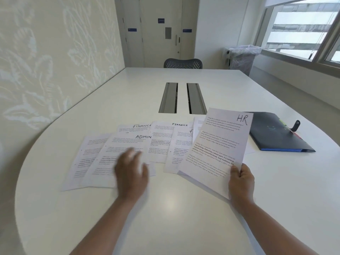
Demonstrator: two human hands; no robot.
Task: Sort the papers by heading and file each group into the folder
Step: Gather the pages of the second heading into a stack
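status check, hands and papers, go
Right hand grip on white HR-headed sheet, lifted. Left hand open, blurred, over ADMIN-headed sheet. FINANCE-headed sheets still spread. Dark closed folder to the right, path unobstructed.

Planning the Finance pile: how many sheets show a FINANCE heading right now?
2: one Finance sheet behind the Admin sheet, another just right. A third sheet's heading is mostly covered.

Bright, even daylight enters from the window [301, 32] at upper right. Shadows are faint. A soft sheen lies on the table [171, 203] at lower centre. My left hand [131, 173] is motion-blurred; my right hand [241, 181] is sharp. Wide-angle bowing curves the frame's edges.
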